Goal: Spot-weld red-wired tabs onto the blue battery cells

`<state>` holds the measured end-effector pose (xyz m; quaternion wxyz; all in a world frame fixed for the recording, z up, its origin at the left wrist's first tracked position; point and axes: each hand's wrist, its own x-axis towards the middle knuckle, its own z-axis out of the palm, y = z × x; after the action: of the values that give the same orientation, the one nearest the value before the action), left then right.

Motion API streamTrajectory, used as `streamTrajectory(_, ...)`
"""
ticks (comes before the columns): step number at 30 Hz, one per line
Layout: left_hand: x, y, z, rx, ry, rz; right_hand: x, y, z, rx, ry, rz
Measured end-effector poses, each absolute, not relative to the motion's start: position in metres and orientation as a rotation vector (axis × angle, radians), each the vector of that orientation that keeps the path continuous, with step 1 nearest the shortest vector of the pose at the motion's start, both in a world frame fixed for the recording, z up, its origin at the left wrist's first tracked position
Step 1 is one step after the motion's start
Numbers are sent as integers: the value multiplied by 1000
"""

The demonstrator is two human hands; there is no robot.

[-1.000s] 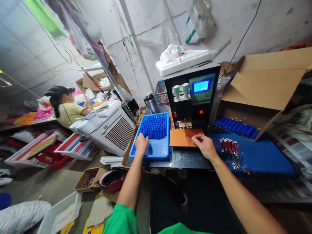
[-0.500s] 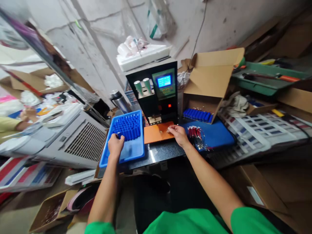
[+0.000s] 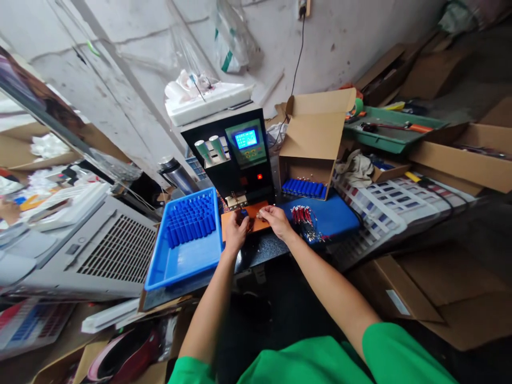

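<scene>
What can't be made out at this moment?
All in the head view:
Left hand: covers most of the blue item it holds.
Right hand: the small item it pinches is too blurred to identify.
Display: too small to read.
Co-worker's hand: partly cut off by the left edge.

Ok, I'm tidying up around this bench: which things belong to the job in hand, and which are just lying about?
Likely in use:
orange board, left hand and right hand at it
black machine with the lit screen
blue tray of blue cylinders
red wires

Probably just lying about:
metal flask
crumpled cloth
green tray
white foam
</scene>
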<state>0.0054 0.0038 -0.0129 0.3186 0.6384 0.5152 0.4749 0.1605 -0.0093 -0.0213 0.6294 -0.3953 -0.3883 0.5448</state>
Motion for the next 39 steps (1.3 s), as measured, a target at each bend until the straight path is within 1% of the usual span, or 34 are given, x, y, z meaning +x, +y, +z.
streamTrajectory(5, 5, 0, -13, 1723, 1399, 1270, 153, -2, -20, -970, -963, 1159)
streamTrajectory(13, 1, -1, -18, 1724, 1392, 1272, 144, 14, -5, -1016, -1133, 1019)
streamTrajectory(29, 1, -1, -26, 1671, 1404, 1342, 124, 22, -14, -1214, -1235, 933)
streamTrajectory(39, 1, -3, -25, 1679, 1417, 1322, 124, 19, -14, -1236, -1237, 893)
